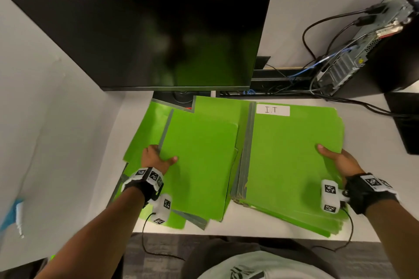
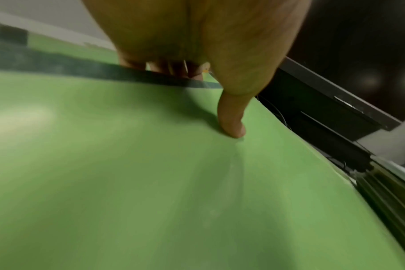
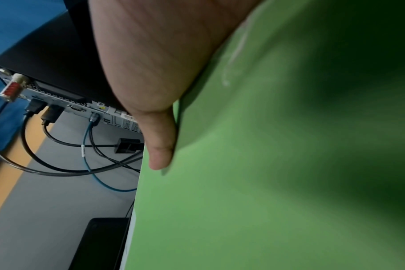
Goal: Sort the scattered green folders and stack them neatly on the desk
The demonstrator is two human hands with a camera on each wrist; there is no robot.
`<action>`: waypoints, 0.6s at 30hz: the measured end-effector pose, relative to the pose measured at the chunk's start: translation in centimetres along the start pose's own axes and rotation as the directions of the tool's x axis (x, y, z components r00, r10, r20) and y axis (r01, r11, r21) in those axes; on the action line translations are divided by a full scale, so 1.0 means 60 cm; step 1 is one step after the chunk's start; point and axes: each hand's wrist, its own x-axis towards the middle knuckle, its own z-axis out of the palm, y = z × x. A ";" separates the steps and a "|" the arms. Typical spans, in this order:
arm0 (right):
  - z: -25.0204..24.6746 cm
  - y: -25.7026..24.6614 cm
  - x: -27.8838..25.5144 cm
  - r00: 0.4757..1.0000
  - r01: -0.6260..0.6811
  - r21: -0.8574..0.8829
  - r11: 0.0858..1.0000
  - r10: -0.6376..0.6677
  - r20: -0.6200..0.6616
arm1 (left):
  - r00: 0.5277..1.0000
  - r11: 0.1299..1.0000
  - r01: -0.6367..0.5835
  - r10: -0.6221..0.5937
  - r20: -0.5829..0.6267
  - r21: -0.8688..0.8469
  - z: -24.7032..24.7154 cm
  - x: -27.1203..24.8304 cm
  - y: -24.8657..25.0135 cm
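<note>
On the desk [image 1: 226,232] in front of me lie two folder piles side by side: the left pile [image 1: 199,165] and the right pile [image 1: 292,154], touching along their inner edges. Behind them stands the monitor [image 1: 147,38]; the computer tower [image 1: 371,47] sits far right, behind the right pile.

The only writing I can read is "I.T", handwritten in black on a white label [image 1: 273,110]. It sits at the far edge of the top folder [image 1: 292,154] in my right-side pile, toward the table's back edge. The square black-and-white codes on my wristbands [image 1: 147,175] carry no words.
</note>
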 end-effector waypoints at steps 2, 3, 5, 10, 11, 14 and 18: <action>-0.006 -0.006 0.002 1.000 0.006 -0.011 1.000 -0.006 0.004 | 0.998 0.989 0.050 -0.046 -0.031 0.138 0.005 -0.012 0.011; -0.006 -0.012 -0.003 1.000 0.022 -0.020 1.000 -0.022 0.006 | 0.994 0.983 0.106 -0.103 -0.027 0.149 0.006 -0.022 0.018; -0.011 -0.020 -0.012 0.999 0.037 -0.032 0.999 -0.037 -0.001 | 0.975 0.970 0.224 -0.224 -0.015 0.091 0.013 -0.034 0.022; -0.035 -0.028 -0.025 0.998 0.034 -0.049 0.998 -0.037 -0.058 | 0.884 0.884 0.468 -0.468 -0.021 0.005 -0.007 -0.060 -0.002; -0.041 -0.025 -0.020 0.997 0.029 -0.056 0.998 -0.033 -0.066 | 0.862 0.862 0.507 -0.507 -0.011 0.000 -0.010 -0.055 -0.019; -0.056 -0.019 0.001 0.998 0.023 -0.069 0.997 -0.028 -0.062 | 0.927 0.926 0.359 -0.369 0.067 0.119 0.007 -0.030 -0.082; -0.057 -0.022 0.022 1.000 0.024 -0.077 0.997 -0.025 -0.016 | 0.966 0.936 0.137 -0.198 0.164 0.325 -0.026 -0.104 -0.056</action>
